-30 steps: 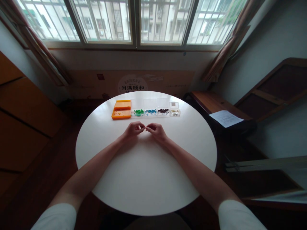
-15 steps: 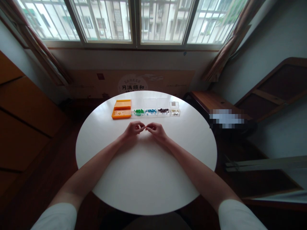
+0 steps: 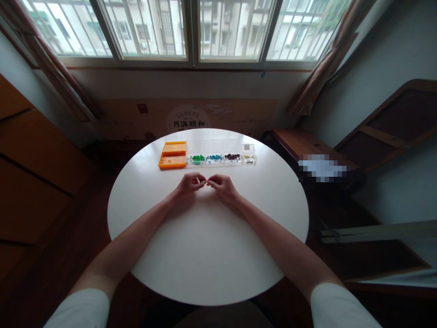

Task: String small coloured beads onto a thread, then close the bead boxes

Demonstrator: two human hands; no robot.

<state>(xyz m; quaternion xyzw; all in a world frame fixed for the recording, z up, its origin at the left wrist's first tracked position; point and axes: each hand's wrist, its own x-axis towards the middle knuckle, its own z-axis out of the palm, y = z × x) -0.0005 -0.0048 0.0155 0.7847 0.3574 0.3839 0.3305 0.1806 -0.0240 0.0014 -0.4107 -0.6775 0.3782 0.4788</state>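
Note:
Over the middle of the white round table point(image 3: 208, 255), my left hand point(image 3: 191, 183) and my right hand point(image 3: 221, 184) meet fingertip to fingertip. Both are closed in a pinch. Whatever lies between the fingertips is too small to name; a faint orange tint shows there. Just beyond my left hand stands an open orange case point(image 3: 173, 160) with a few small orange pieces in it. To its right, clear boxes with raised lids hold small green pieces point(image 3: 197, 158), blue pieces point(image 3: 214, 158) and dark pieces point(image 3: 232, 157). A smaller clear box point(image 3: 249, 158) at the right end holds pale bits.
A wooden bench point(image 3: 303, 141) stands to the right of the table, with a blurred pale patch over it. Orange-brown cabinets point(image 3: 37, 159) are at the left. Beyond the table, a printed cardboard panel point(image 3: 239, 111) leans below the barred window point(image 3: 228, 29).

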